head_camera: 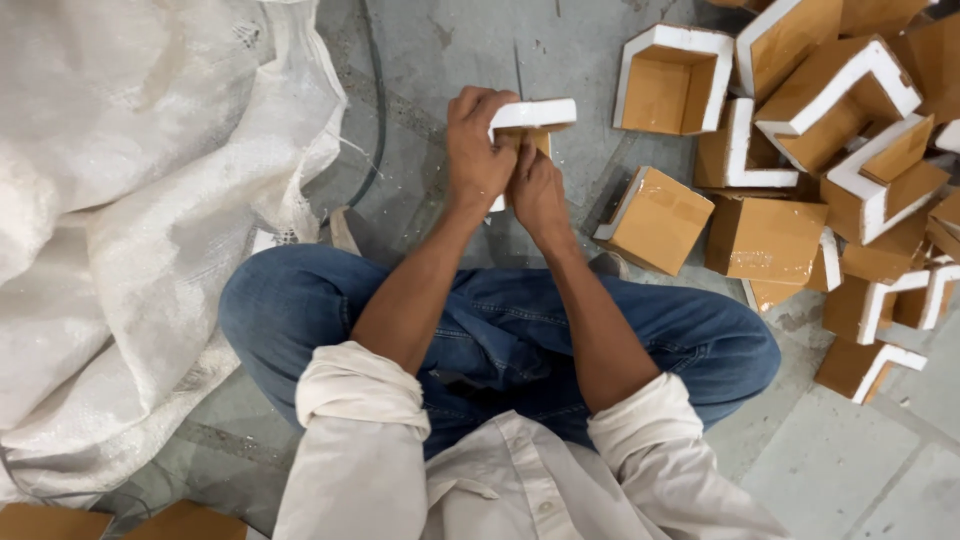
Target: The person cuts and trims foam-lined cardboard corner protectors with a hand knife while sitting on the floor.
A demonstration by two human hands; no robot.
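I sit cross-legged on a grey floor in blue jeans and a white shirt. My left hand (478,150) and my right hand (535,190) both grip one white foam corner piece (545,113) with a tan cardboard facing, held above the floor in front of my knees. My left fingers wrap over its upper white edge; my right hand pinches it from below. Much of the piece is hidden behind my hands.
A heap of similar foam-and-cardboard corner pieces (820,130) fills the upper right, one of them (660,220) close to my right knee. A large white woven sack (130,200) lies at the left. A dark cable (377,120) runs beside it.
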